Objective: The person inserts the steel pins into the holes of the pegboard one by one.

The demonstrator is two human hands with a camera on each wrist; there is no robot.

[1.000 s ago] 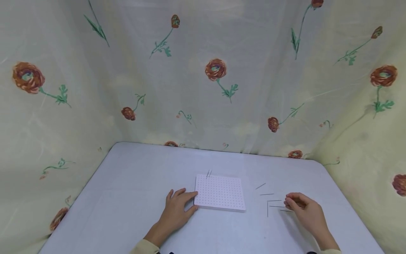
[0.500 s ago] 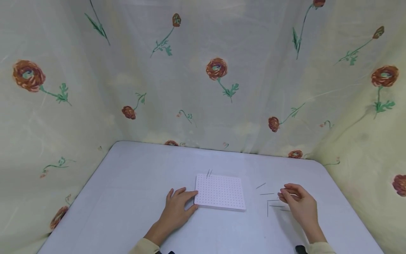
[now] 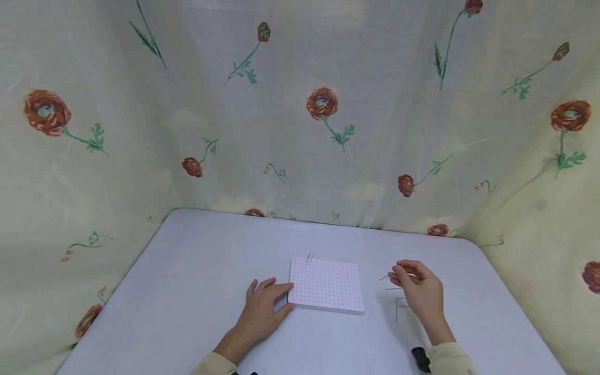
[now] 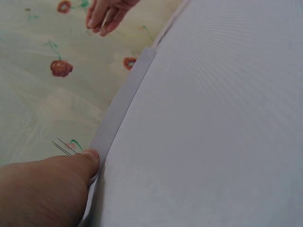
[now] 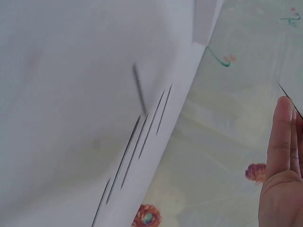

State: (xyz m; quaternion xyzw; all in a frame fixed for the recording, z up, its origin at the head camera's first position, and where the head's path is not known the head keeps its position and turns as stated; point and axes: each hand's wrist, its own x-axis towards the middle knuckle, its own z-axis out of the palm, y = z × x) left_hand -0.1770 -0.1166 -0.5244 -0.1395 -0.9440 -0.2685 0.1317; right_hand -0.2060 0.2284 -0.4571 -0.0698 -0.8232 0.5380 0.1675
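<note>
One hand steadies the board, the other pinches a pin

The left hand (image 3: 262, 307) lies flat and spread against the white dotted board (image 3: 326, 285) near the desk's (image 3: 197, 271) front edge, likely to stop it sliding. The right hand (image 3: 419, 289) pinches a thin pin (image 3: 385, 277) above the loose pins (image 3: 397, 307).

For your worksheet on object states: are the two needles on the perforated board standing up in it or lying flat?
Standing up: the two needles rise, slightly tilted, from the perforated board at its far edge.
</note>
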